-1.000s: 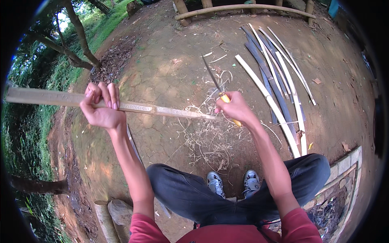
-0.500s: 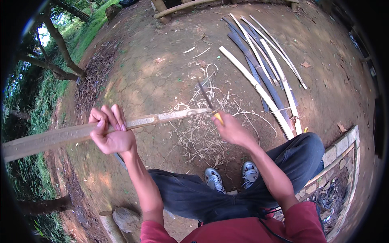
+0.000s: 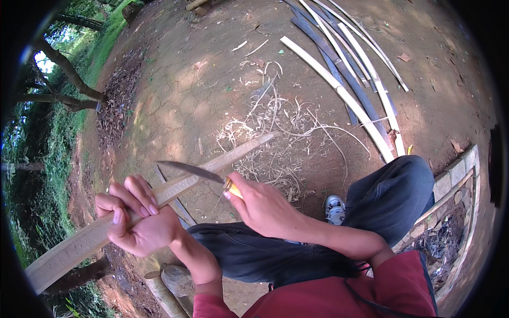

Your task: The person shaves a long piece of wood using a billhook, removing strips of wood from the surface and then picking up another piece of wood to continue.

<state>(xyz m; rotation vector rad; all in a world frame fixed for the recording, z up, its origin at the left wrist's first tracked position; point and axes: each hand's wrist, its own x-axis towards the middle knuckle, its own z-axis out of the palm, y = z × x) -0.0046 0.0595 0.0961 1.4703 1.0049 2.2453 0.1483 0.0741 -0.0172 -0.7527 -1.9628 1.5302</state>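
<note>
A long, pale bamboo strip (image 3: 225, 159) slants across from the lower left to a tapered end over the middle of the ground. My left hand (image 3: 140, 214) is closed round it, fingers curled over the top and palm facing up. In my right hand (image 3: 262, 206) is a knife with a yellow handle (image 3: 233, 187). Its dark blade (image 3: 193, 170) points left, over the strip just beyond my left fingers; whether the edge touches the bamboo I cannot tell.
Curly shavings (image 3: 275, 138) litter the dirt ahead. Several split bamboo strips (image 3: 339, 98) lie at the far right. A stone-edged bed (image 3: 450, 196) is by my right knee, a cut log (image 3: 164, 294) at lower left. Tree branches (image 3: 66, 69) stand at the left.
The knife has come from the strip's far end back toward my left hand, its blade swinging to point left. The strip has tilted, its near end lower, and my left hand has dropped.
</note>
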